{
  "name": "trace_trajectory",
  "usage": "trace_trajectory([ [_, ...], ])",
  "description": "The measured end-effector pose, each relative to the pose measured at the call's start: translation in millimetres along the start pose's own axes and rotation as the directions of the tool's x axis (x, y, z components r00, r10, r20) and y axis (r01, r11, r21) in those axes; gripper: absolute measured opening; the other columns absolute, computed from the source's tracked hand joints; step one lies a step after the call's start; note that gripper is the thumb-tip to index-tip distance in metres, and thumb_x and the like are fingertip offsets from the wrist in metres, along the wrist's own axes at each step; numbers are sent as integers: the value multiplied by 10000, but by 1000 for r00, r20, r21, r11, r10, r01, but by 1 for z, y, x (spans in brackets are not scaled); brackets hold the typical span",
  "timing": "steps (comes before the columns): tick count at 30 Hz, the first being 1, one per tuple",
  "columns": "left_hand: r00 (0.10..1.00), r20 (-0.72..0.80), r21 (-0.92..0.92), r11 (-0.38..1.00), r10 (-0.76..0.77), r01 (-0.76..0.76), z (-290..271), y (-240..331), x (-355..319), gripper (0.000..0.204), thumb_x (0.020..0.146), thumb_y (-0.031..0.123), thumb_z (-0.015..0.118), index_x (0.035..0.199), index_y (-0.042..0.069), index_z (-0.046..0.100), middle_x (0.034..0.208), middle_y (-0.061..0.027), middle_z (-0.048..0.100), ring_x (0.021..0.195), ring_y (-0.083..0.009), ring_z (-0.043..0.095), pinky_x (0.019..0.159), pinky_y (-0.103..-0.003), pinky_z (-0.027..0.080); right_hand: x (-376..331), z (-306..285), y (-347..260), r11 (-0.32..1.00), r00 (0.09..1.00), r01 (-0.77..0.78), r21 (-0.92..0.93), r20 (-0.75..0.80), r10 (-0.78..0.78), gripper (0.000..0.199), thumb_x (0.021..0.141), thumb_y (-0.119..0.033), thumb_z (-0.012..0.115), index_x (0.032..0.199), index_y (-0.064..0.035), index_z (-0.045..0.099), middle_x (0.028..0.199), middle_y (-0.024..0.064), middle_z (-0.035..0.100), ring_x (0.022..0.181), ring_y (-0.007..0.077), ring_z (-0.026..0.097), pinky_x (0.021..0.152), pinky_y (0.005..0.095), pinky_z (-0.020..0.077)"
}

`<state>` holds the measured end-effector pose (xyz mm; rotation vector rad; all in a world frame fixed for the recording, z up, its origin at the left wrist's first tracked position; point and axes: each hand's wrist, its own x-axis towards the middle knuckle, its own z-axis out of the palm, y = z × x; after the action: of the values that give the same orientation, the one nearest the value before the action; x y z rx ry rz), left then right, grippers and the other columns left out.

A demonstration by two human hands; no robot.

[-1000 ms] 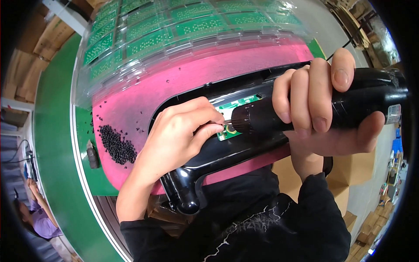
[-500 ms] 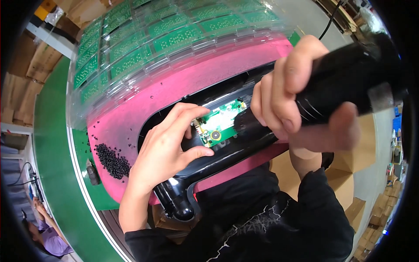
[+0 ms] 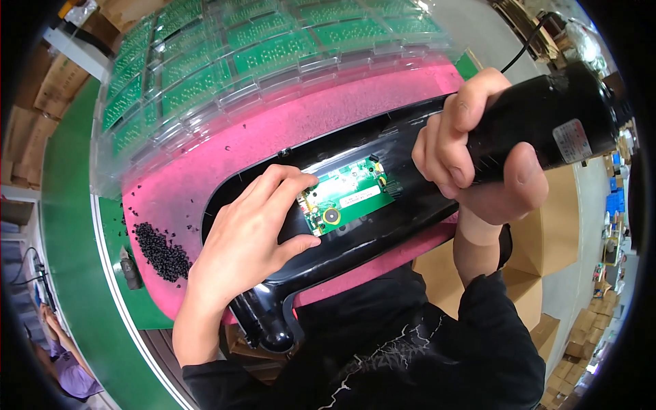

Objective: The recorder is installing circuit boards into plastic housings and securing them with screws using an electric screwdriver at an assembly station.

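Observation:
A green circuit board (image 3: 352,195) lies in a long black plastic housing (image 3: 273,181) with a stubby handle-like end at lower left. Thumb and fingertips of my left hand (image 3: 249,232) span the board's left end and hold it at its corners. My right hand (image 3: 458,150) is wrapped round a thick black electric screwdriver (image 3: 540,116), above the housing and to the right of the board. The driver's tip is hidden behind my fingers. Small black screws (image 3: 162,253) are heaped left of the housing.
A pink mat (image 3: 273,119) lies under the housing on a green bench (image 3: 75,205). Stacked clear plastic trays (image 3: 191,130) of green boards stand at the far side. A small dark tool (image 3: 130,270) lies left of the screws. Cardboard boxes (image 3: 547,225) stand at right.
My right hand has drawn the screwdriver back to the right, off the board, uncovering a white label on it. My left hand stays at the board's left end.

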<state>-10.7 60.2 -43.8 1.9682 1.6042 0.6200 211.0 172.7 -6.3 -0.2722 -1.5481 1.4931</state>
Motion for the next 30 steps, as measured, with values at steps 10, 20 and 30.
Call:
trace_trajectory([
  [10, 999, 27, 7, 1000, -19, 19, -2, 2, 1, 648, 658, 119, 838, 1240, 96, 554, 1218, -93, 544, 989, -326, 602, 825, -405, 509, -3, 0, 2, 999, 999, -35, 16, 14, 34, 529, 848, -521, 663, 991, -46, 477, 601, -25, 491, 433, 73, 424, 442, 224, 358],
  [20, 1000, 11, 55, 998, 11, -12, -2, 3, -3, 626, 703, 139, 813, 1262, 92, 537, 1234, -107, 538, 1036, -338, 600, 837, -422, 510, 2, 7, 9, 995, 999, 16, -99, 33, -13, 533, 832, -494, 682, 1001, -33, 476, 579, -18, 465, 427, 74, 419, 407, 221, 329],
  [30, 858, -452, 307, 946, 244, -107, -14, -9, 1, 371, 816, 103, 713, 1155, 8, 595, 1069, -156, 624, 988, -355, 599, 872, -431, 489, 10, -8, 8, 973, 950, -168, 157, -238, 202, 404, 953, -422, 575, 1065, -36, 531, 708, -26, 516, 605, 94, 501, 600, 251, 394],
])
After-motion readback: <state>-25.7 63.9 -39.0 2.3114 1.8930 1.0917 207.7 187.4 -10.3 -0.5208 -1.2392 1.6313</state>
